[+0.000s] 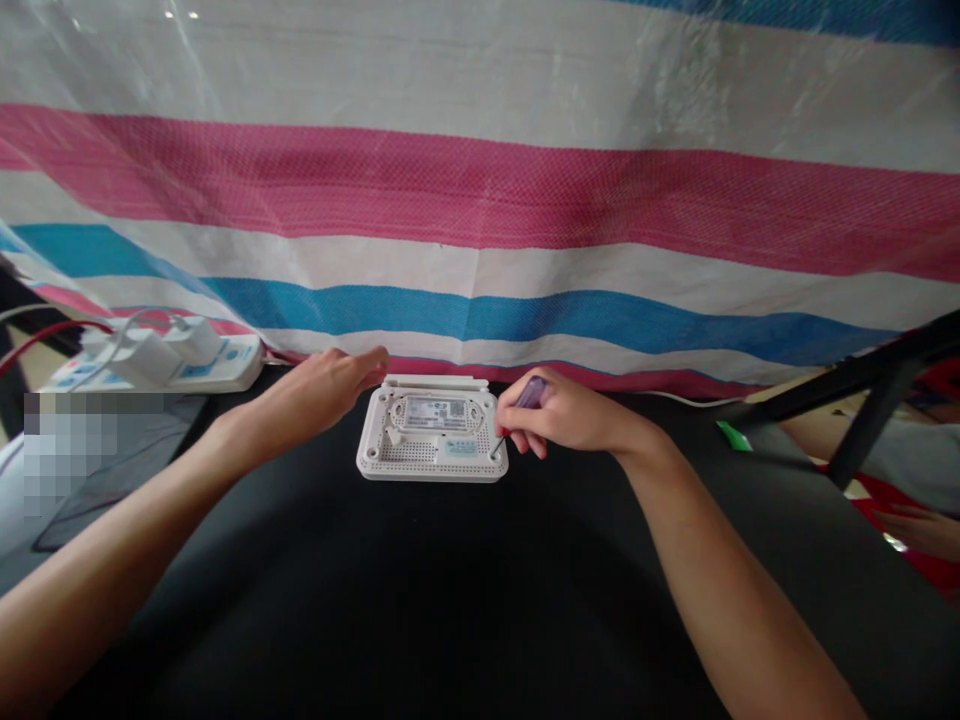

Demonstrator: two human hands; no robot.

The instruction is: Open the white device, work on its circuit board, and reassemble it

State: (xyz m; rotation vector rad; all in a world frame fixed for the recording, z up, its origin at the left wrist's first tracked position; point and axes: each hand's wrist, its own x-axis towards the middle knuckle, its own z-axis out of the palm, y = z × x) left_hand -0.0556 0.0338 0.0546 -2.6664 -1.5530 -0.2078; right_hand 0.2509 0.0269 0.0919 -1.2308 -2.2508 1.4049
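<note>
A white router (409,468) lies on the black table with its underside up, showing a printed label, vent holes and recessed corners. A white bar, perhaps a folded antenna, runs along its far edge. My left hand (330,388) is at its far left corner, fingers bent and closed against that corner; the fingertips are partly hidden. My right hand (559,408) is closed around a screwdriver (532,392) with a purple, see-through handle. The screwdriver is tilted, and its thin shaft reaches the recess at the router's near right corner.
A white power strip (240,365) with plugs and cables stands at the left. Behind the table (420,600) hangs a striped plastic sheet (480,200). A small green packet (733,436) lies at the right near a black metal bar (862,430). Another person's hand (919,525) shows beyond.
</note>
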